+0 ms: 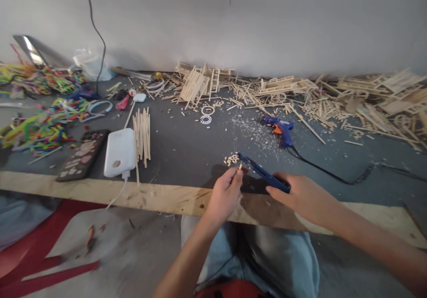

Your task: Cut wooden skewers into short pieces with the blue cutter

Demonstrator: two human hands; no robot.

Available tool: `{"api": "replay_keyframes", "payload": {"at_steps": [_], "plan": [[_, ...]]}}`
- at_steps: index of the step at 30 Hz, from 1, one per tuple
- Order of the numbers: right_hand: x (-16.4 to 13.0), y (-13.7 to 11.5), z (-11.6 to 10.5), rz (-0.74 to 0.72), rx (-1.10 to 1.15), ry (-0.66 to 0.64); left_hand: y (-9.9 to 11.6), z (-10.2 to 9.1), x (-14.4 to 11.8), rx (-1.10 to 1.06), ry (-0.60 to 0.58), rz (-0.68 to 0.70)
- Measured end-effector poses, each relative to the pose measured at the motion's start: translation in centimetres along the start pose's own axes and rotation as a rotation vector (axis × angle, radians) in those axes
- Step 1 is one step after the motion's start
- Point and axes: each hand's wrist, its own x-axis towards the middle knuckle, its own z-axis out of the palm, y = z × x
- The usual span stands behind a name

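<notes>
**Wooden stick pinched beside a blue cutter at the bench edge**

Wooden bits lie everywhere on the grey work surface (pixel 187 146), and the landmark to read them from is the blue cutter (pixel 262 172) held just above its near edge. The right hand (pixel 305 196) is wrapped round the handle end of that cutter, fingers closed tight on it, with the blade end slanting up and away to the left; gripped low like that, the tool seems to leave its working end free over the surface. The right forearm comes in from the lower right, nearly flat, wrist straight.

Just left of the cutter's tip, the left hand (pixel 225 196) pinches a short wooden stick (pixel 240 167) between thumb and fingertips, fingers together and clamped on it, the stick standing up out of the pinch and nearly touching the blade. That forearm rises steeply from the lap, wrist bent forward, which puts the stick close to the tool.

Right behind the cutter's tip sits a small heap of cut wood pieces (pixel 231 159). Farther back and a little right lies a blue glue gun (pixel 279 129), its cord trailing off to the right. Well to the left of the cutter are a bundle of long sticks (pixel 142 134), a white power bank (pixel 119 152) and a phone (pixel 83 154). Stick-built frames (pixel 196 84) pile along the wall behind.
</notes>
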Motion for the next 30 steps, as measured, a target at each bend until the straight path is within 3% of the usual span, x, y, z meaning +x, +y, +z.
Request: {"api": "replay_keyframes", "payload": {"at_steps": [8,18,30], "plan": [[-1.0,0.2,0.2,-0.127,-0.059,0.128,-0.4,0.1,-0.4,-0.012,0.012,0.055],[-1.1,-0.1,0.3,-0.144,-0.093,0.092,-1.1,-0.6,-0.3,0.149,-0.027,0.155],[-0.3,0.0,0.3,-0.085,-0.084,0.044,-0.8,-0.2,-0.3,0.193,-0.004,0.113]]}}
